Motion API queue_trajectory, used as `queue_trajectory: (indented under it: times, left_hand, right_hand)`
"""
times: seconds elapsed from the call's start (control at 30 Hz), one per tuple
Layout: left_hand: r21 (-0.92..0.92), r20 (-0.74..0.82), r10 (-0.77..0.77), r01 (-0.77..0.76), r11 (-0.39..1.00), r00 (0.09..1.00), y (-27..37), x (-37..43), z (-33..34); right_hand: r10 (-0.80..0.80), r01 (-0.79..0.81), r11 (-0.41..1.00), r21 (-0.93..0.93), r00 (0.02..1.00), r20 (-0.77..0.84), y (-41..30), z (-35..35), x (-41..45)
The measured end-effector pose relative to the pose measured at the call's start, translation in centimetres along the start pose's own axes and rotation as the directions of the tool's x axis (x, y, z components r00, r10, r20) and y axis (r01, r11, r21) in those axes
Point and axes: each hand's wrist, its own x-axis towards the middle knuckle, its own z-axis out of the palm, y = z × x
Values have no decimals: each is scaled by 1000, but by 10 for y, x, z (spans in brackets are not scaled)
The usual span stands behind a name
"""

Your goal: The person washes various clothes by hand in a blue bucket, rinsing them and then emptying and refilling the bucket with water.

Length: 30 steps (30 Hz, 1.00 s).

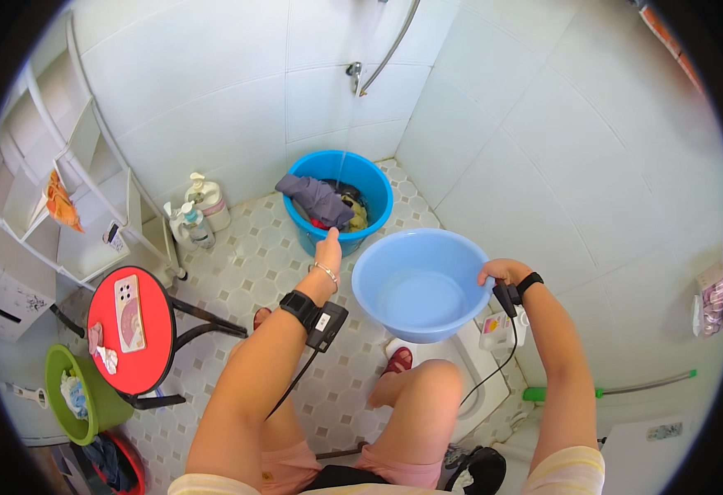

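My right hand (502, 272) grips the right rim of a light blue plastic basin (423, 291), which looks empty of clothes. My left hand (329, 249) is at the near rim of a bright blue plastic bucket (381, 207); whether its fingers hold the rim cannot be told. In the bucket lie wet clothes: a grey-purple garment (321, 201) hanging over the left rim, with yellowish, dark and red cloth beside it. A thin stream of water runs down into the bucket from above, in front of the wall tap (355, 71).
Pump bottles (210, 201) stand by the wall, next to a white shelf rack (104, 185). A red round stool (157, 309) bears a phone (129, 315). At lower left is a green bucket (104, 402) with cloth. A white jug (494, 328) stands beyond the white floor pan (479, 371).
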Motion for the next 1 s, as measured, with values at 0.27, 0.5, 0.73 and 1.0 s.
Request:
queue_trajectory:
  times: [0.27, 0.5, 0.73, 1.0]
  left_hand:
    - [180, -85, 3, 12, 984, 996, 10, 15, -21]
    - [304, -278, 103, -14, 953, 955, 9, 7, -32]
    - [321, -263, 172, -82, 944, 949, 8, 22, -46]
    - [402, -200, 243, -146, 904, 949, -4, 30, -29]
  right_hand:
    - [-527, -398, 450, 800, 605, 597, 86, 38, 61]
    - [-798, -845, -500, 189, 534, 280, 48, 144, 50]
    - [-537, -643, -509, 572, 757, 373, -29, 67, 58]
    - [-869, 840, 441, 315, 488, -85, -173, 35, 60]
